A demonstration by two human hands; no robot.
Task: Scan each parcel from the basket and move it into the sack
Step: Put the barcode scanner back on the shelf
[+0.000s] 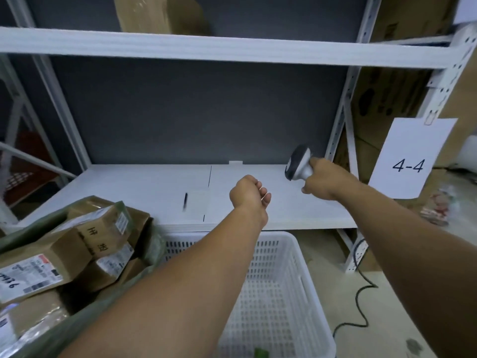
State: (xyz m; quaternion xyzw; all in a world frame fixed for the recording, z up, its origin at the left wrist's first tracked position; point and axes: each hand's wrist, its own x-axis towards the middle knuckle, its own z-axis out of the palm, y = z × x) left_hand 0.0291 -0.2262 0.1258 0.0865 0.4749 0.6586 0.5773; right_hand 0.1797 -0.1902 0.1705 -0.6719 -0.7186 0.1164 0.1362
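Observation:
My right hand (pixel 327 180) grips a grey and white handheld scanner (pixel 298 164) above the right end of the white shelf (pixel 129 187). My left hand (pixel 249 195) hovers over the shelf's middle with its fingers loosely curled and nothing in it. Below my arms stands the white perforated basket (pixel 284 293); I see no parcel in it, only a small green scrap at its bottom edge. At the lower left the green sack (pixel 77 329) holds several brown cardboard parcels (pixel 100 233) with white labels.
A black pen (pixel 185 201) lies on a paper sheet on the shelf. A sign reading 4-4 (pixel 407 161) hangs on the right upright. A black cable (pixel 361 301) runs across the floor at the right. Cardboard boxes stand behind the rack.

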